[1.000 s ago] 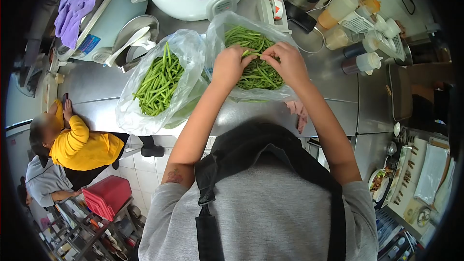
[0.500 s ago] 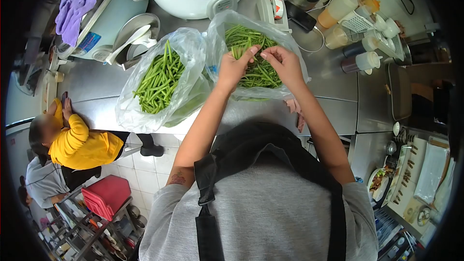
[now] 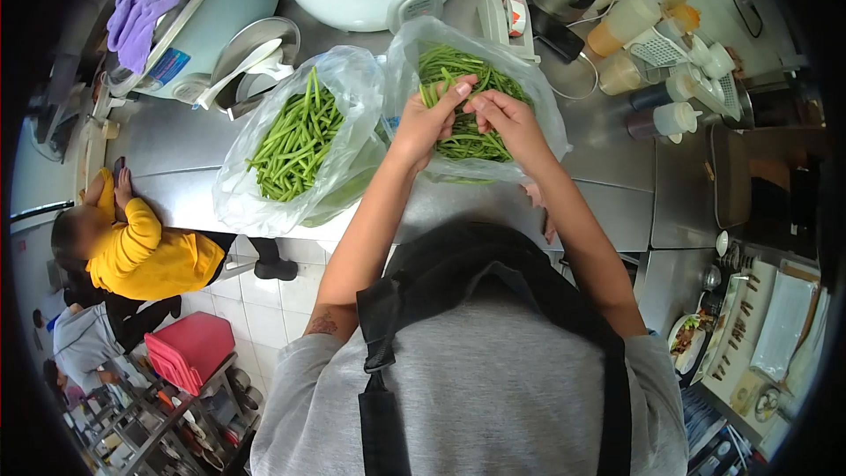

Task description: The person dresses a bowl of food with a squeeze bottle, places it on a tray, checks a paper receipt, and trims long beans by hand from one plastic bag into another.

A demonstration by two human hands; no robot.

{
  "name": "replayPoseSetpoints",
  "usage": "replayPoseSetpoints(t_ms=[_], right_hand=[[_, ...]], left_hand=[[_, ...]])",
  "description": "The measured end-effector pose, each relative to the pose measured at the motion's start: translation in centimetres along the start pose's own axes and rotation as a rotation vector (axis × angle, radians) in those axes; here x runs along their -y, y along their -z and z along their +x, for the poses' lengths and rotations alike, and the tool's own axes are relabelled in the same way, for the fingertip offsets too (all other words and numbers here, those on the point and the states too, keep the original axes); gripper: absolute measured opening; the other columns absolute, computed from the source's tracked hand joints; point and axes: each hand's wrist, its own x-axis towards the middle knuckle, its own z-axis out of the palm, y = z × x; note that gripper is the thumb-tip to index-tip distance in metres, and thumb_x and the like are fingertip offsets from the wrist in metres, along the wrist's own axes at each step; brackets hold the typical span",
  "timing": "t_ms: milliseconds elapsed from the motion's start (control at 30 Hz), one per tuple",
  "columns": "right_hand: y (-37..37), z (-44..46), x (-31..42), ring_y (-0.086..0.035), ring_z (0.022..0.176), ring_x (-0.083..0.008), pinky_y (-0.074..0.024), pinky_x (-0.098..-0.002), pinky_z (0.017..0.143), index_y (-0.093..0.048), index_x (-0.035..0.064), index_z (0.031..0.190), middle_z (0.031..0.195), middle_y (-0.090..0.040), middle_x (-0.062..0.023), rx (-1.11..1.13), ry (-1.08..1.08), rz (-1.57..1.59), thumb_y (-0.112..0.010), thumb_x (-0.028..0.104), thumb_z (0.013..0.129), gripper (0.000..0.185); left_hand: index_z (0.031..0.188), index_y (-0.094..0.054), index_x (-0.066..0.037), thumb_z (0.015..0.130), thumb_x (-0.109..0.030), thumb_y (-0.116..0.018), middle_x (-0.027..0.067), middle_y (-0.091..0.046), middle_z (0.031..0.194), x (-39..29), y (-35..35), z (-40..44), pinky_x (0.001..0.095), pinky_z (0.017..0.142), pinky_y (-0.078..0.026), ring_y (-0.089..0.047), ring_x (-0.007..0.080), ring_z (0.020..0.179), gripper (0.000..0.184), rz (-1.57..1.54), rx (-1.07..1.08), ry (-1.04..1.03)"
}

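My left hand (image 3: 428, 126) is closed on some green beans, whose ends stick up above its fingers. Close beside it, my right hand (image 3: 508, 120) has its thumb and fingers pinched together; whatever they hold is too small to make out. Both hands are over an open clear plastic bag (image 3: 548, 115) of long green beans (image 3: 471, 148). To its left, a second clear bag (image 3: 231, 178) lies open with shorter pieces of green bean (image 3: 300, 145) in it.
A white rice cooker (image 3: 352, 0) and a metal bowl (image 3: 236, 53) with a white ladle stand behind the bags. Sauce bottles (image 3: 665, 120) are at the right. A person in yellow (image 3: 145, 256) leans at the counter's left end, near a red bin (image 3: 189, 353).
Since a second ago, my left hand has turned, with beans now showing upright in it, and my hands have drawn slightly apart. The person in grey at the lower left has shifted.
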Motion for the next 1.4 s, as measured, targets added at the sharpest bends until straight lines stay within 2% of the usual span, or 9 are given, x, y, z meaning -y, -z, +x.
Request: replayPoseSetpoints(t_ms=[167,467,567,667,767,867,967,1200,1400], right_hand=[[-1.9,-0.8,0.1,-0.049,0.07,-0.0073,-0.0411,-0.0221,0.067,-0.065,0.0011,0.103,0.075,-0.052,0.0031,-0.126,-0.025,0.303,-0.055,0.024,0.1,0.025],[-1.0,-0.6,1.2,-0.053,0.07,-0.0065,-0.0455,-0.022,0.068,-0.067,0.0003,0.104,0.08,-0.058,0.0019,-0.253,-0.009,0.362,-0.055,0.025,0.1,0.028],[2.6,-0.7,-0.4,-0.061,0.071,-0.0117,-0.0494,-0.0255,0.066,-0.07,0.0022,0.102,0.082,-0.067,-0.0037,-0.193,0.146,-0.122,-0.063,0.018,0.091,0.02],[4.5,-1.9,-0.6,-0.065,0.068,-0.0186,-0.0502,-0.0304,0.063,-0.072,0.0032,0.093,0.08,-0.069,-0.0095,-0.134,0.121,-0.643,-0.068,0.017,0.083,0.018],[4.1,-3.4,-0.4,-0.066,0.065,-0.0254,-0.0505,-0.0349,0.062,-0.073,0.0038,0.085,0.076,-0.069,-0.0133,0.001,-0.103,-0.896,-0.072,0.02,0.078,0.018],[3.8,-4.0,-1.2,-0.066,0.062,-0.0294,-0.0512,-0.037,0.062,-0.073,0.004,0.082,0.071,-0.068,-0.014,0.026,-0.198,-0.972,-0.074,0.022,0.077,0.019],[3.5,-4.2,-0.9,-0.066,0.064,-0.0304,-0.0517,-0.0377,0.063,-0.073,0.0042,0.083,0.072,-0.069,-0.0141,-0.047,-0.151,-0.931,-0.074,0.023,0.077,0.02],[2.4,-3.0,3.1,-0.067,0.066,-0.0288,-0.0513,-0.0371,0.063,-0.073,0.0048,0.086,0.076,-0.069,-0.0146,-0.094,0.043,-0.852,-0.074,0.024,0.078,0.021],[1.8,-3.8,4.7,-0.062,0.06,-0.0285,-0.0489,-0.0357,0.06,-0.072,0.0033,0.085,0.071,-0.067,-0.0137,-0.067,0.006,-0.82,-0.072,0.02,0.081,0.017]], left_hand=[[0.126,-0.059,-0.003,0.096,-0.029,-0.062,-0.0079,-0.041,0.059,0.4,-1.2,-1.1,0.0214,0.044,-0.025,-0.031,0.0027,0.048,0.04,-0.057,-0.069,-0.062],[0.109,-0.07,-0.007,0.096,-0.028,-0.062,-0.0095,-0.039,0.056,-2.5,1.2,-3.9,0.0219,0.043,-0.024,-0.031,0.0016,0.047,0.025,0.13,-0.46,-0.311],[0.095,-0.071,-0.001,0.089,-0.01,-0.069,0.0074,-0.073,0.093,-3.9,8.5,-4.3,0.0231,0.076,-0.049,-0.062,0.0062,0.084,0.012,0.469,-0.555,-0.571],[0.104,-0.071,-0.003,0.077,-0.012,-0.076,0.0116,-0.072,0.09,-7.2,11.8,-7.6,0.0354,0.073,-0.051,-0.067,0.026,0.078,0.028,1.254,-0.673,-0.093],[0.108,-0.072,-0.009,0.072,-0.014,-0.077,0.0114,-0.07,0.093,-4.6,15.1,-8.2,0.0399,0.078,-0.05,-0.065,0.0325,0.087,0.037,1.234,-0.396,-0.222],[0.111,-0.071,-0.014,0.071,-0.011,-0.075,0.01,-0.067,0.098,-6.7,10.7,-10.0,0.0398,0.085,-0.047,-0.062,0.0293,0.094,0.041,1.534,-0.433,-0.241],[0.115,-0.07,-0.019,0.071,-0.003,-0.072,0.0097,-0.064,0.098,-7.9,8.4,-9.2,0.0415,0.086,-0.045,-0.059,0.0291,0.096,0.047,1.648,-0.803,-0.507],[0.108,-0.072,-0.015,0.073,0.002,-0.067,0.0098,-0.054,0.088,-1.9,-1.1,-3.6,0.0381,0.075,-0.047,-0.056,0.0289,0.084,0.04,1.187,-0.055,-0.671],[0.096,-0.076,-0.014,0.073,-0.009,-0.074,0.0072,-0.047,0.083,0.7,-0.7,-0.8,0.0388,0.072,-0.046,-0.051,0.0265,0.082,0.025,1.2,-0.056,-0.783]])
